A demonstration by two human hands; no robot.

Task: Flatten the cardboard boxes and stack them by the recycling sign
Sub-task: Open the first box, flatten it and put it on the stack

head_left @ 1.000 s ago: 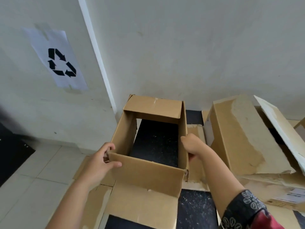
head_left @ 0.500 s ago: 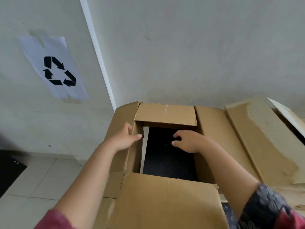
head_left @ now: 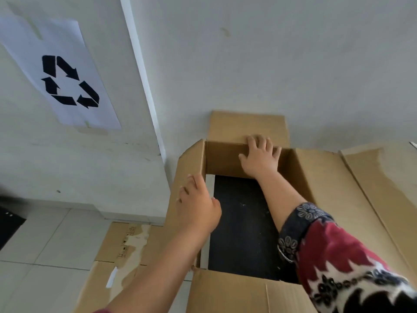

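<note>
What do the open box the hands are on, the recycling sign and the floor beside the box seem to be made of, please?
Open box: brown cardboard, matte; its panels fold along creases. Recycling sign: thin white paper with a black printed symbol, apparently taped to the wall at the top and bottom edges. Floor: pale tiles with visible joints, probably ceramic, slightly glossy.

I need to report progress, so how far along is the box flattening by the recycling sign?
Done: flattened cardboard already lies on the floor below the recycling sign. In hand: the open box stands with flaps spread, the left hand on its left wall and the right hand pressing its far wall. Left: collapsing and stacking it.
</note>
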